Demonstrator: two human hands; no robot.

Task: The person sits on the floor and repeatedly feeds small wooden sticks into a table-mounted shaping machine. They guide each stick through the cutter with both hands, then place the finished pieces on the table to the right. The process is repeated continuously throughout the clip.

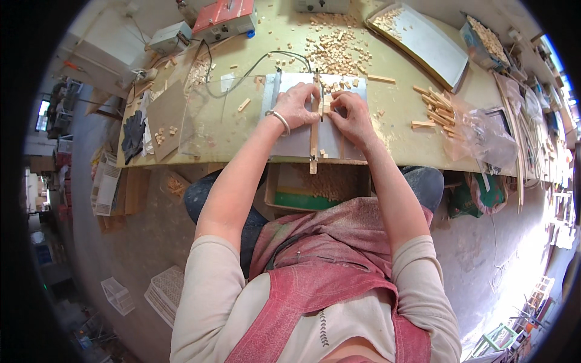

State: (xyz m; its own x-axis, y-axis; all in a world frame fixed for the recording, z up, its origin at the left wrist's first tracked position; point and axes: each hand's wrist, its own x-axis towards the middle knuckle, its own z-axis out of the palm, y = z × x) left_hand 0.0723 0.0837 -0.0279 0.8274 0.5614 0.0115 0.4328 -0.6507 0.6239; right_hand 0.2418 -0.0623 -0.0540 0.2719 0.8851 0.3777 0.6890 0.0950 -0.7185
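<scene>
Yellowish bench (405, 145) w/ wood blks (339, 53), grey flr (151, 242); L fingers (309, 91), R fingers (345, 98) curled nr strip (313, 142), grip unclear.

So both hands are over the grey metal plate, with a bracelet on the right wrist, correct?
Not quite: the head view shows the bracelet on the wrist of the left hand, not the right hand. Both hands are over the grey metal plate.

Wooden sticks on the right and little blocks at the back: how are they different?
The wooden sticks are long and thin; the little blocks are short and chunky. The wooden sticks lie bunched together; the little blocks are scattered more widely. Both are pale wood, on the table.
</scene>
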